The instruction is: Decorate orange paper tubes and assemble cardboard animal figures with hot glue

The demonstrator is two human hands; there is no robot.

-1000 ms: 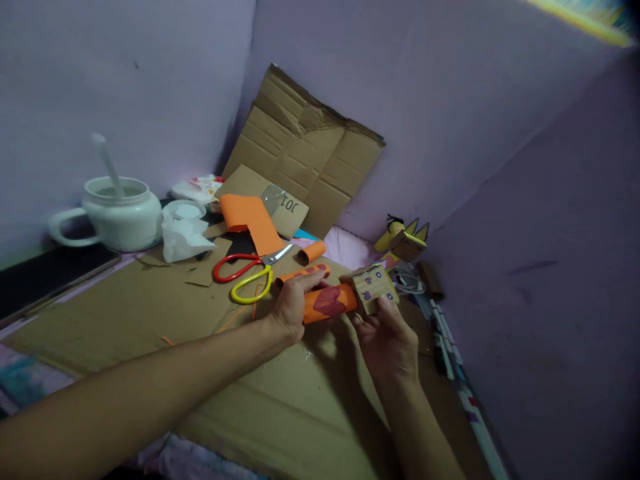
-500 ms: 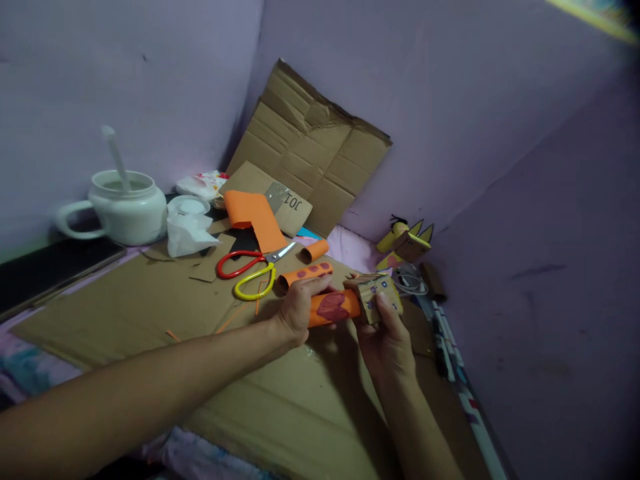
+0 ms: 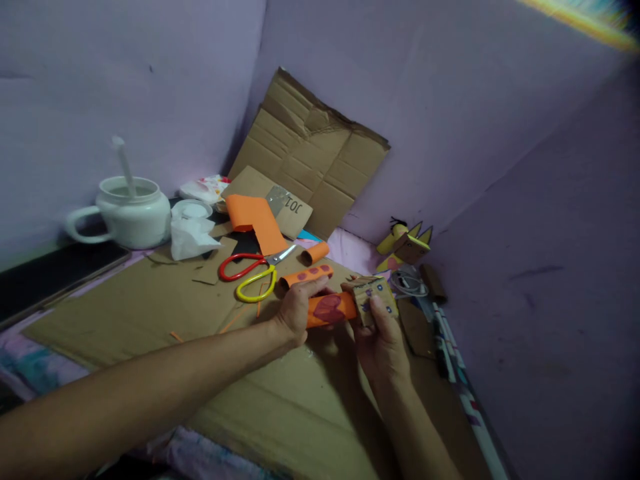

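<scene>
My left hand [image 3: 296, 312] is closed round an orange paper-covered tube [image 3: 331, 309] that bears a dark red heart. My right hand [image 3: 383, 343] grips a small cardboard box [image 3: 376, 297] with drawn marks, its thumb pressed on the front face. The box sits against the right end of the tube; how the two are joined is hidden. Just beyond my left hand lies an orange tube with dark red spots [image 3: 311, 273]. A shorter orange tube [image 3: 316, 252] rests behind that one. Scissors with one red and one yellow handle [image 3: 256, 275] lie left of the tubes.
A cardboard sheet [image 3: 125, 307] covers the work surface. At the left stands a white mug [image 3: 134, 217] holding a stick, beside crumpled tissue [image 3: 193, 238]. Orange paper [image 3: 257, 220] and folded cardboard [image 3: 315, 147] are at the back. Yellow cardboard figures [image 3: 407, 245] and markers [image 3: 447, 340] are on the right.
The view has shifted slightly. Both hands keep their hold on the heart tube and the box, which have moved a little to the left in the picture.
</scene>
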